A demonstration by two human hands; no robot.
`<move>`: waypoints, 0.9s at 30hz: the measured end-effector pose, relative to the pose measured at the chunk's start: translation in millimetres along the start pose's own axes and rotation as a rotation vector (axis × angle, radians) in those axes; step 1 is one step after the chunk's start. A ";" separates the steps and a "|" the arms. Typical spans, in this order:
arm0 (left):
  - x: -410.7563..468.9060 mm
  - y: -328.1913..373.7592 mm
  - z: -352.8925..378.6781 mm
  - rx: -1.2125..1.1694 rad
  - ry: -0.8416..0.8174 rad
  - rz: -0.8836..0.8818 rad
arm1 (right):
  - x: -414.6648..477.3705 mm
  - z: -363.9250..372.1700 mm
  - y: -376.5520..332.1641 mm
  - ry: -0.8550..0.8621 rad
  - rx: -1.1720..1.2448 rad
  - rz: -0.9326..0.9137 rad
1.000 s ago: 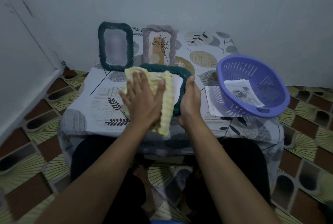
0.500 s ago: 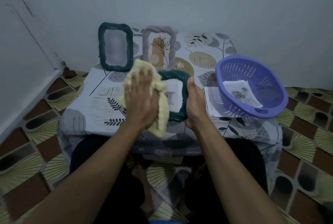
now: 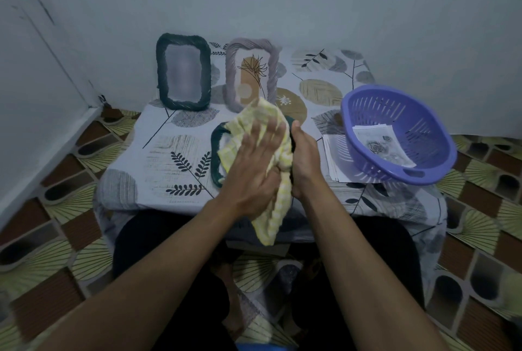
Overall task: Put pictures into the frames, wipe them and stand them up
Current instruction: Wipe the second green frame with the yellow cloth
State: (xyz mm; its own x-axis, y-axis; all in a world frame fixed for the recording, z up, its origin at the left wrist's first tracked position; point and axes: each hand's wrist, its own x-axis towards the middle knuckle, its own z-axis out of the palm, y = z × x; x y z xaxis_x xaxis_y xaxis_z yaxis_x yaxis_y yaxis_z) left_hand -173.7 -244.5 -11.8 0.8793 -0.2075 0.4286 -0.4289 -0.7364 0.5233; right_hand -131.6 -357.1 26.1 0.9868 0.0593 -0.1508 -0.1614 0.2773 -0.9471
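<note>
From the head view, a dark green rope-rimmed picture frame (image 3: pixel 216 153) lies flat at the near middle of the worktop (image 3: pixel 169 153), which is covered in a leaf-patterned cloth. The left hand (image 3: pixel 254 158) presses a yellow-and-white checked rag (image 3: pixel 248 117) onto it with straight, spread fingers, and the rag's tail hangs over the near edge. The right hand (image 3: pixel 303 161) grips the frame's right side, its thumb on top. At the far side a second dark green frame (image 3: pixel 161 74) stands upright on the left, with a greyish-mauve rope-rimmed frame (image 3: pixel 231 74) holding a plant picture just to its right. On the right, a tilted purple slotted plastic basket (image 3: pixel 423 124) holds printed pictures (image 3: pixel 378 147) and rests on white paper sheets (image 3: pixel 333 158).
</note>
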 end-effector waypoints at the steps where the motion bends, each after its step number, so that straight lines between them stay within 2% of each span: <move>1: -6.9 -3.0 3.2 -0.003 -0.043 0.042 | 0.9 -2.0 -4.1 0.018 0.018 -0.013; 4: -28.2 -19.4 9.8 0.121 -0.112 0.089 | 3.5 -8.9 -11.1 0.071 0.029 -0.037; 10: -19.9 -50.0 -12.3 0.289 0.014 -0.351 | 0.3 -13.7 -6.3 0.046 0.124 -0.012; 14: 2.5 -36.7 -16.6 0.188 0.075 -0.428 | -3.7 1.2 -3.1 0.037 0.144 -0.028; 16: 7.0 -23.3 -14.8 0.121 0.077 -0.366 | -3.5 6.8 -3.2 0.037 0.151 -0.043; 20: -0.9 2.8 -3.3 0.024 0.022 -0.073 | 2.3 5.7 0.2 0.074 0.072 -0.070; 23: -16.1 -1.6 4.0 0.049 -0.066 0.102 | 4.2 -3.1 1.4 0.096 0.072 -0.067; 25: -26.3 -15.5 3.9 0.127 -0.118 0.164 | 4.3 -7.8 2.7 0.116 0.104 -0.061; 27: -32.7 -32.4 -1.0 0.215 -0.126 0.124 | 2.4 -10.4 3.5 0.137 0.153 -0.032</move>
State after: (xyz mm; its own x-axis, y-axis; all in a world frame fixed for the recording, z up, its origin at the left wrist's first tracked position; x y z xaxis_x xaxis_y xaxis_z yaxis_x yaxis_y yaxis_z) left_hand -188.7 -213.2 -42.1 0.8475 -0.3729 0.3777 -0.4927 -0.8174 0.2985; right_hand -129.6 -365.9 19.5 0.9824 -0.0800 -0.1686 -0.1202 0.4200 -0.8995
